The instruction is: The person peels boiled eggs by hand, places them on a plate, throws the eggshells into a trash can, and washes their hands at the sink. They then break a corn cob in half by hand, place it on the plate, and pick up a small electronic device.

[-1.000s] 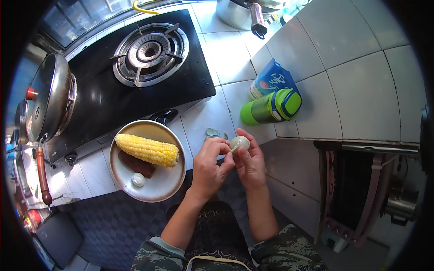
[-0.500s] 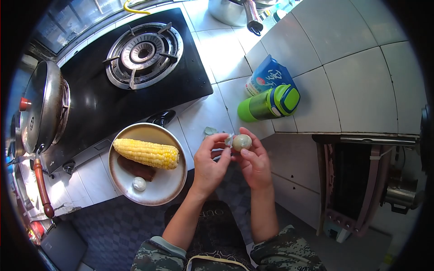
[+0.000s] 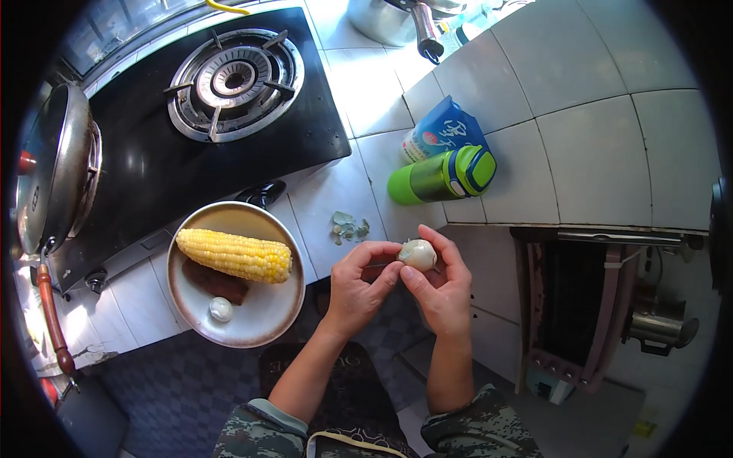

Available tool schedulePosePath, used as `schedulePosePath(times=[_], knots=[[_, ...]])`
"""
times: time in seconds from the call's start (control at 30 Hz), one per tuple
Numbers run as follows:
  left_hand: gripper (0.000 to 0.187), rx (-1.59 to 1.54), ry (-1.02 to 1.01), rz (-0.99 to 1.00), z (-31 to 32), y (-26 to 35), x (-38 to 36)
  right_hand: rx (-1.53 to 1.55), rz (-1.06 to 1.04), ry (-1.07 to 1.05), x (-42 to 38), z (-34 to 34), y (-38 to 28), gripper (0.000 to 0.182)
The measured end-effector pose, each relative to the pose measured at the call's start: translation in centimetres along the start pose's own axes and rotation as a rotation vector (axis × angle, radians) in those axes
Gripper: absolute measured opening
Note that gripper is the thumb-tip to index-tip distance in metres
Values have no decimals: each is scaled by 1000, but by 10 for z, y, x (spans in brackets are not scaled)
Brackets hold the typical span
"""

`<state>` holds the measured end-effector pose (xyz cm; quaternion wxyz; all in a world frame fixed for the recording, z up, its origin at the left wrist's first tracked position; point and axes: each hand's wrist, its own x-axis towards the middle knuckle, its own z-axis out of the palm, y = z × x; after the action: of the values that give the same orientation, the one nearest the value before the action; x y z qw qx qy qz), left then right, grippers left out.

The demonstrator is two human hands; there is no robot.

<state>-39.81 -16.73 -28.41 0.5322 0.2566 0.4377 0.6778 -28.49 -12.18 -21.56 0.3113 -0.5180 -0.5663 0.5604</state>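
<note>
- Sleeves (image 3: 259, 431), camouflage-patterned, pushed up both forearms.
- Right hand (image 3: 441, 298): thumb and fingers closed around an egg.
- Left hand (image 3: 357, 286): thumb and forefinger narrowed at the egg's left side, touching it; whether they grip it cannot be told.
- Egg (image 3: 418, 255), pale and glossy: held up between the hands, in front of the table's edge.
- Plate (image 3: 259, 320), white with a brown rim: at the table's front edge, partly overhanging it.
- On the plate: corn cob (image 3: 235, 256), yellow; brown piece (image 3: 210, 284), partly under the cob; small white ball (image 3: 221, 309), egg-like.
- Table (image 3: 327, 204), white square tiles with dark joints, front edge chipped at far left.
- Shell fragments (image 3: 347, 228), greenish, in a loose heap on the tiles between plate and bottle.
- Bottle (image 3: 443, 175), green, lying against a blue packet (image 3: 450, 126).
- Oven (image 3: 573, 305), pinkish with a dark front, at right, below the tiled wall (image 3: 588, 168).
- Floor (image 3: 183, 389), dark, chequered.
- Stove (image 3: 145, 145), black-topped; bare burner (image 3: 235, 76); pan (image 3: 57, 168), wooden-handled, at its left end.
- Pot (image 3: 378, 21), metal, at the back in bright light.
- Window (image 3: 99, 38), barred, behind the stove.
</note>
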Motion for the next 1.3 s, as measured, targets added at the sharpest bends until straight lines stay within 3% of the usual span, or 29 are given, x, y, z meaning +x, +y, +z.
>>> schedulePosePath(times=[0.07,0.27,0.33,0.43,0.57,0.6,0.77,0.83,0.9,1.0,1.03,1.1,1.17,1.2,1.23,1.27,1.3], knots=[[29,-39,16,-11,4,0,-4,17,-19,81,-5,3,-3,50],[30,392,-47,333,2,11,-10,-14,-6,88,-19,4,-12,46],[29,506,28,521,4,10,-11,-16,-35,92,-23,7,-9,47],[27,530,96,548,3,10,-15,33,-72,102,-28,14,-8,48],[21,511,157,500,0,16,-19,153,-71,99,-33,23,-8,49],[21,474,161,409,-3,21,-20,152,-72,97,-33,23,-8,49],[17,376,279,207,-13,19,-19,668,205,-133,-21,14,7,50],[17,138,365,35,-15,9,-18,850,282,-197,-15,14,24,50],[18,232,384,46,-15,5,-16,1032,364,-254,-12,13,39,50],[24,353,388,-124,-14,-31,-7,846,310,-40,-14,12,43,48],[24,364,405,-125,-13,-44,-4,854,323,-54,-14,19,39,48],[35,566,315,-137,-14,-63,0,387,113,-8,-18,36,25,48],[52,556,234,126,-16,-72,-17,133,103,-186,-25,72,13,47],[60,947,159,345,-21,-83,-18,-107,-4,-290,-28,87,11,48],[56,-6,155,95,-18,-70,-23,-348,-118,-389,-31,102,11,49],[54,293,135,29,-16,-56,-24,-342,-123,-391,-35,117,12,49],[53,593,114,-38,-16,-39,-23,-529,-245,-430,-38,131,13,51]])
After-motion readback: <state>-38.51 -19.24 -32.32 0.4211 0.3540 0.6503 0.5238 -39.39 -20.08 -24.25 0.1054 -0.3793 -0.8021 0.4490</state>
